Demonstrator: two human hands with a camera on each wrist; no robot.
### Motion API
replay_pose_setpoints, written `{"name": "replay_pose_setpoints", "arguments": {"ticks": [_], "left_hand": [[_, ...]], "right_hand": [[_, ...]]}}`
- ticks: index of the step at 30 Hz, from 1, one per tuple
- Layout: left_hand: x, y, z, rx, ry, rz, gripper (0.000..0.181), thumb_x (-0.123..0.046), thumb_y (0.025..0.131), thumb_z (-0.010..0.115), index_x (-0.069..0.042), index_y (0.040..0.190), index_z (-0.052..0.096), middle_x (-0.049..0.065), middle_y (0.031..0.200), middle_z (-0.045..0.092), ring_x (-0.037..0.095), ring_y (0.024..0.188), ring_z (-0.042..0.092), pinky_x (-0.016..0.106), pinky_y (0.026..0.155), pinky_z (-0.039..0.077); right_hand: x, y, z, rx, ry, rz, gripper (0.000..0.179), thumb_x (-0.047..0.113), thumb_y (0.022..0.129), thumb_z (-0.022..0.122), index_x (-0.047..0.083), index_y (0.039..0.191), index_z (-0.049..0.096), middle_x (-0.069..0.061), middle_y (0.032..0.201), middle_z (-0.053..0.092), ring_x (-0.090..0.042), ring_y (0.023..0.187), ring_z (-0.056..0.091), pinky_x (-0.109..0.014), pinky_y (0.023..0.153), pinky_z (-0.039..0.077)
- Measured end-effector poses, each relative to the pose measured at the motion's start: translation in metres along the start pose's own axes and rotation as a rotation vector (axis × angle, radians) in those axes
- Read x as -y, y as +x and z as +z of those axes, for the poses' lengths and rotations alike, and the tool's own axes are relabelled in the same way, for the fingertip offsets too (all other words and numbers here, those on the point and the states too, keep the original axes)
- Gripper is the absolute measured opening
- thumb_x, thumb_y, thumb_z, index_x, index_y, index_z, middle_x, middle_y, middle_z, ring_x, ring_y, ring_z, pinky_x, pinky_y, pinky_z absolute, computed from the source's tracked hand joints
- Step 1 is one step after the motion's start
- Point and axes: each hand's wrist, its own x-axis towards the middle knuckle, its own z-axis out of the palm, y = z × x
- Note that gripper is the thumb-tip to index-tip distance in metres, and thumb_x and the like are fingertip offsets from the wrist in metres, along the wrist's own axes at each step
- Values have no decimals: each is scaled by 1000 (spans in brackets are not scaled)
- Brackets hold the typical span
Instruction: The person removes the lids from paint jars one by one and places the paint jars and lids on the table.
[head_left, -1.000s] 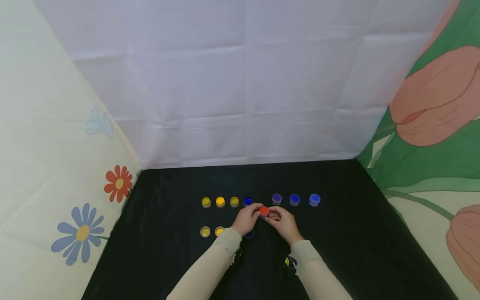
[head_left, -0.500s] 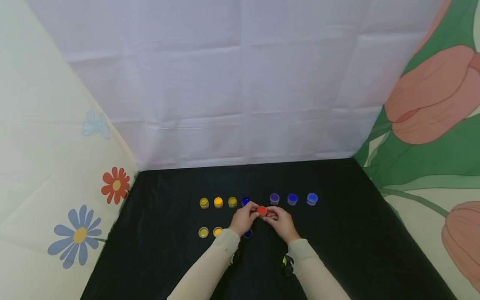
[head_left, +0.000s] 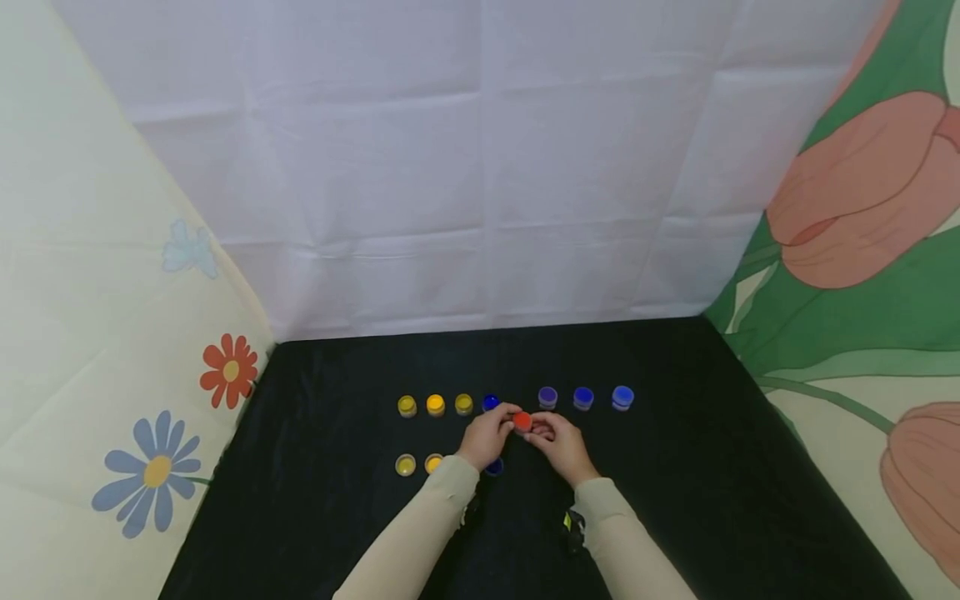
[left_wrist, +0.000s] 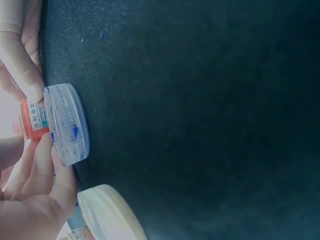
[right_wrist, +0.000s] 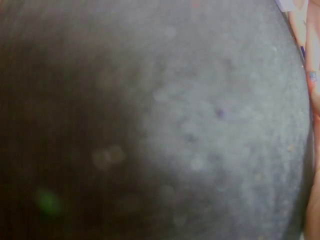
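Round yellow pots stand at left on the dark worktop; next, the left hand pinches one side of a small red pot, its clear, ribbed plastic disc smeared blue; the right hand pinches the other side, and cylindrical blue pots stand farther right

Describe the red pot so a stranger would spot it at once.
Find the black surface below the white backdrop. Near its middle, the left hand and right hand together hold the small red pot. It alone looks red; nearby stand yellow pots and blue-to-purple pots.
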Motion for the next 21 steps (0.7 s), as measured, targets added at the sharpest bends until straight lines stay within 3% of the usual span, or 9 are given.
{"name": "replay_pose_setpoints", "arguments": {"ticks": [5,10,17,21], "left_hand": [[0,-2,0,6,-7,16,21,-11,104,56,-13,124,62,6,116,71,20,99,67,44,91,53],[0,-2,-1,10,-33,-7,18,-14,103,59,-12,121,59,8,118,70,23,105,67,43,92,53],[0,0,-4,40,-6,17,31,-12,104,57,-14,135,60,8,123,70,23,108,66,46,96,51],[1,1,-4,54,5,19,29,-12,105,56,-15,133,62,7,123,70,21,107,65,45,97,51]], "right_hand": [[0,0,0,-3,-2,-2,25,-6,83,79,-5,106,70,-12,97,68,-22,85,68,-24,74,57],[0,0,-1,-1,-2,3,25,-7,83,78,-5,107,70,-12,97,67,-20,84,67,-23,73,56],[1,0,-1,2,0,-1,24,-5,84,79,-5,107,70,-13,97,68,-21,85,68,-25,74,57],[0,0,0,-1,17,6,24,-6,84,79,-5,106,70,-12,97,68,-19,84,68,-24,74,57]]}}
